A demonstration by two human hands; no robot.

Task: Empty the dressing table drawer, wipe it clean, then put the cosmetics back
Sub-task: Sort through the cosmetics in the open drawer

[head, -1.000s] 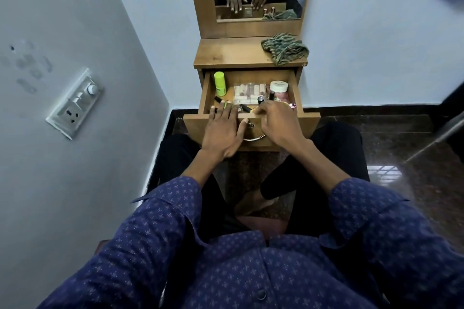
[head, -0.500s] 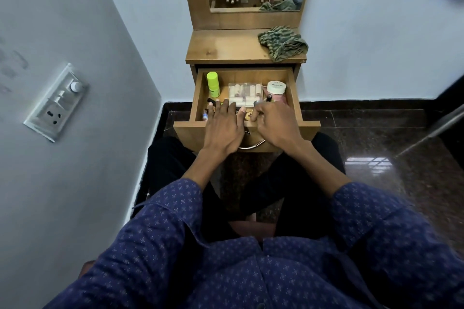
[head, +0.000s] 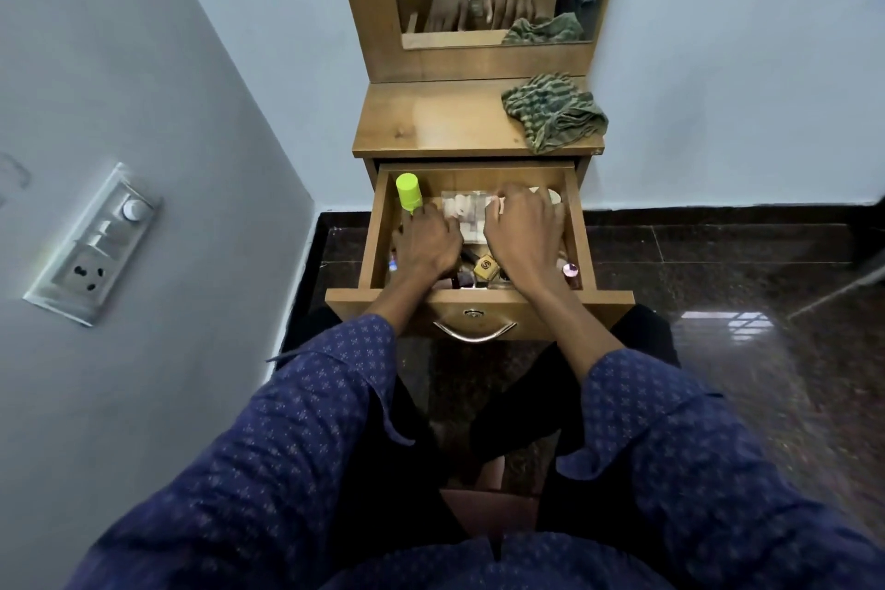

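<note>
Just starting: drawer pulled out, still full. Left hand grabbing the green bottle; right hand curled, grip hidden. Cloth waiting unused.

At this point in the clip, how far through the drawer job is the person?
Barely started. Done: the drawer is pulled open. In hand: the left hand reaches the lime-green bottle, the right hand the clear palette. Left: the cosmetics are still inside, the tabletop holds only the striped cloth, unused; then wiping and refilling.
</note>
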